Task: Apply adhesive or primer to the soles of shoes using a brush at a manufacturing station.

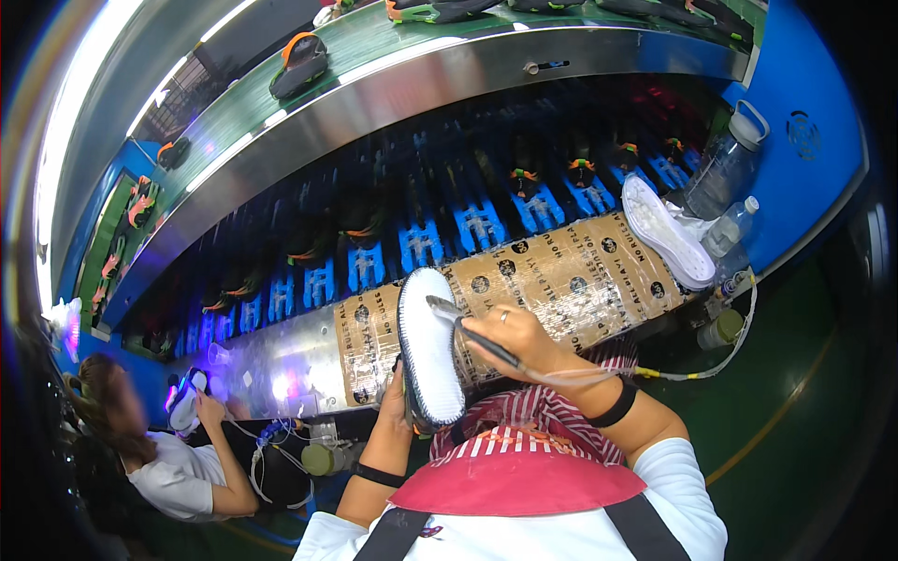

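Note:
My left hand (395, 400) is closed round the edge of a shoe upper (432, 365) and holds it bottom up. The shoe's white stitched underside faces me, with a dark rim around it. In my right hand (519, 338) is a brush (490, 350) with a dark handle, its head touching the white underside near the upper end. A clear tube (575, 378) runs along my right wrist from the brush. To the right, a white shoe sole (664, 232) rests at the end of the cardboard (552, 280) covering the bench.
Blue racks (419, 245) line the conveyor's lower level behind the bench; shoes (301, 65) ride the green belt (374, 64) above. A large clear bottle (722, 164) and a smaller one (731, 227) stand right. At left, another person (182, 477) holds a shoe (188, 402).

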A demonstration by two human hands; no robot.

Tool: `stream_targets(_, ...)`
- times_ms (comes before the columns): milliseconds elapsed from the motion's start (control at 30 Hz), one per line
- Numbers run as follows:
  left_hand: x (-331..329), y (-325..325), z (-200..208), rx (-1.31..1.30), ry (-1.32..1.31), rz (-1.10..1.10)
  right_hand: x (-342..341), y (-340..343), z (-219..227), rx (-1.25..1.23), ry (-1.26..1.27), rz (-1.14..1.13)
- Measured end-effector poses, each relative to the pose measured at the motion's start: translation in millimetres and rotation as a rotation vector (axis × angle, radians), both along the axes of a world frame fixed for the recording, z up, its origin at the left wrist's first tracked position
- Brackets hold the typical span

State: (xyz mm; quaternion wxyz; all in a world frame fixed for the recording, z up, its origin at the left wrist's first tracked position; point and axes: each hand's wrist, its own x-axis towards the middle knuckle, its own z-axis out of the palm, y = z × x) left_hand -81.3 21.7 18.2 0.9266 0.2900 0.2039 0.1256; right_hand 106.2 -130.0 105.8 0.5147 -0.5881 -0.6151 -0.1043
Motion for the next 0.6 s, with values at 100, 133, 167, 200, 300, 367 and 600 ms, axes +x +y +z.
stream_targets(100,3.2,1.9,6.4,-0.054,0.012,-0.045,-17.8,-4.3,-0.1,0.019,0.058,0.141)
stream_targets(133,0.6,5.4,-3.6,-0.016,0.056,-0.007,-24.1,-6.6,3.2,0.024,0.078,0.241)
stream_targets(167,-4.1,11.1,-12.1,-0.077,0.020,-0.043,-25.8,-9.7,8.1,-0.043,0.126,0.283)
stream_targets(200,-9.7,15.5,-19.2,-0.138,-0.016,-0.078,-22.8,-11.4,10.7,-0.044,0.127,0.281)
stream_targets(300,-3.0,5.1,-2.3,-0.086,0.111,-0.025,5.8,-12.8,21.6,-0.505,0.735,0.543)
stream_targets(367,-1.9,2.3,3.0,0.042,0.057,-0.077,25.3,-3.1,3.7,-0.392,0.806,0.521)
stream_targets(600,5.4,-0.2,7.5,-0.008,0.086,-0.030,52.1,24.4,-3.8,-0.083,0.779,0.199)
